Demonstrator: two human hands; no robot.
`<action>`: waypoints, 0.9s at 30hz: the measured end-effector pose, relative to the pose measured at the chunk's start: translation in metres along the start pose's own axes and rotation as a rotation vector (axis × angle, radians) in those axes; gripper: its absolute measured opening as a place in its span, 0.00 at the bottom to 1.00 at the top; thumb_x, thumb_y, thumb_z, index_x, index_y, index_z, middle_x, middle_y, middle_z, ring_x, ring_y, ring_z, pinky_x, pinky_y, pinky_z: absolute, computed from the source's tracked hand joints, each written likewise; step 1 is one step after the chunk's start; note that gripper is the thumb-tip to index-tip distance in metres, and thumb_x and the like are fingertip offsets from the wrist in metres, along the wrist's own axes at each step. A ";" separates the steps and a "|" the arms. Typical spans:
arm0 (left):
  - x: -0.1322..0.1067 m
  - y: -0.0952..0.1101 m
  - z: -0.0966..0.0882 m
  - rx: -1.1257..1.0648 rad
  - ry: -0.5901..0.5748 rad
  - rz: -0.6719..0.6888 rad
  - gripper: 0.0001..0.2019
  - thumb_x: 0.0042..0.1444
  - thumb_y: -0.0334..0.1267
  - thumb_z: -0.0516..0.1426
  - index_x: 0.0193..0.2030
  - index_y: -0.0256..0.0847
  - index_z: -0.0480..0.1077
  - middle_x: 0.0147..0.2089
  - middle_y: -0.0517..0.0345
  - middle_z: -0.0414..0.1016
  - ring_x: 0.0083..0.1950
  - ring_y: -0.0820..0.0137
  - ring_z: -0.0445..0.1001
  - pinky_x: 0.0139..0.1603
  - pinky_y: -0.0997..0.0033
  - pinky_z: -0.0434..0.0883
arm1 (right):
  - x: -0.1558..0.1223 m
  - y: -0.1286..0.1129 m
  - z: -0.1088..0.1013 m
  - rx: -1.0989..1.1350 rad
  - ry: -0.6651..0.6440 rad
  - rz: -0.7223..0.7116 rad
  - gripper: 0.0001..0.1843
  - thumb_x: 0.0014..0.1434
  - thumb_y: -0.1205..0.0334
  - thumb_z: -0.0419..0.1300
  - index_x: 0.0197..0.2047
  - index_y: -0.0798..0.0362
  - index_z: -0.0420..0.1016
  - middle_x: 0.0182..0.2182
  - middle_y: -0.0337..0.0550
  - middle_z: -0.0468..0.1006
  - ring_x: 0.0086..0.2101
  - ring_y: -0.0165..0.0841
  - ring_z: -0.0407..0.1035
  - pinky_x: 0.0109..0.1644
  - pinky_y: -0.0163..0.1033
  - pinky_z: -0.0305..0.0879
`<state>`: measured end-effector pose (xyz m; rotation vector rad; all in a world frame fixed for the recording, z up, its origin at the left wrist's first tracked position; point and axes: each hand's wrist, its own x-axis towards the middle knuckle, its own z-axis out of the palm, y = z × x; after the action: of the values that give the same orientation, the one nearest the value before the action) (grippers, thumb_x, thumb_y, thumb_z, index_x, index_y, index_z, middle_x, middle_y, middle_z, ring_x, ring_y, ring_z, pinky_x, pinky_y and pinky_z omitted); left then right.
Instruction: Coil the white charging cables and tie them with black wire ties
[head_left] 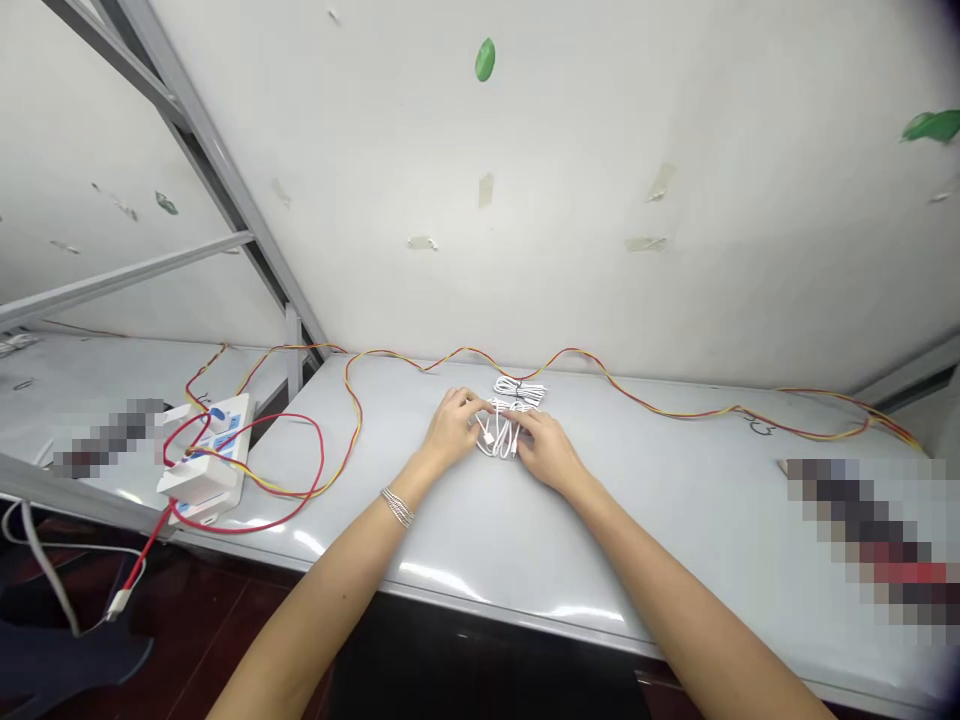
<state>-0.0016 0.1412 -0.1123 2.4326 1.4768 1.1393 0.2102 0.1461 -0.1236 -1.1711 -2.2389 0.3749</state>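
Head view: on the grey table (675, 520), a white cable bundle (501, 440) lies lengthwise away from the person, directly between left hand (448, 428) and right hand (549, 452), equally near, fingertips (525, 418) touching it; clamping cannot be told.

Both forearms were bare as far as the view reached. A thin silver bracelet (397, 507) of several fine strands circled the wrist behind the left hand (450, 428), at about seven o'clock from it. The right hand (547, 450) and its wrist were bare.
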 end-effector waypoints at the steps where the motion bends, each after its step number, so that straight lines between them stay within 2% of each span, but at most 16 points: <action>1: 0.000 0.000 0.000 0.016 -0.022 0.011 0.16 0.53 0.22 0.57 0.44 0.43 0.77 0.42 0.54 0.72 0.45 0.65 0.67 0.53 0.60 0.69 | 0.000 -0.001 0.000 -0.021 -0.009 -0.003 0.28 0.54 0.75 0.55 0.58 0.53 0.74 0.43 0.48 0.76 0.43 0.38 0.69 0.51 0.45 0.66; 4: -0.001 -0.001 -0.001 0.073 -0.056 -0.005 0.13 0.53 0.24 0.59 0.40 0.44 0.80 0.43 0.53 0.74 0.44 0.64 0.67 0.52 0.58 0.68 | -0.001 -0.004 -0.001 -0.034 -0.015 -0.028 0.25 0.56 0.74 0.56 0.56 0.53 0.75 0.44 0.48 0.76 0.45 0.39 0.69 0.52 0.45 0.65; 10: -0.002 -0.001 0.000 0.051 -0.136 0.035 0.17 0.56 0.25 0.58 0.45 0.49 0.81 0.44 0.51 0.75 0.46 0.62 0.67 0.51 0.57 0.68 | -0.001 -0.004 -0.002 -0.018 -0.059 -0.032 0.22 0.58 0.74 0.53 0.53 0.51 0.76 0.43 0.48 0.77 0.45 0.39 0.70 0.50 0.45 0.65; 16: -0.001 -0.002 0.003 -0.028 -0.175 0.025 0.15 0.56 0.26 0.58 0.43 0.48 0.82 0.43 0.51 0.75 0.46 0.60 0.68 0.51 0.54 0.70 | -0.001 -0.003 -0.003 0.036 -0.062 -0.024 0.21 0.57 0.75 0.53 0.51 0.51 0.77 0.43 0.46 0.78 0.46 0.39 0.70 0.51 0.45 0.65; 22: -0.003 -0.005 0.008 -0.113 -0.210 0.041 0.13 0.57 0.26 0.58 0.41 0.45 0.82 0.41 0.51 0.76 0.45 0.63 0.72 0.51 0.58 0.72 | 0.000 -0.002 -0.006 0.076 -0.051 -0.054 0.20 0.60 0.77 0.49 0.48 0.53 0.78 0.42 0.46 0.79 0.42 0.37 0.71 0.49 0.44 0.66; 27: -0.002 -0.007 0.011 -0.144 -0.243 0.077 0.12 0.57 0.25 0.58 0.39 0.42 0.82 0.41 0.51 0.76 0.46 0.64 0.73 0.53 0.59 0.73 | 0.001 -0.004 -0.010 0.115 -0.053 -0.038 0.19 0.57 0.78 0.52 0.45 0.53 0.79 0.41 0.46 0.80 0.42 0.36 0.71 0.49 0.43 0.67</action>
<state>-0.0003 0.1469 -0.1238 2.4444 1.1989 0.8890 0.2128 0.1446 -0.1131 -1.0687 -2.2491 0.5179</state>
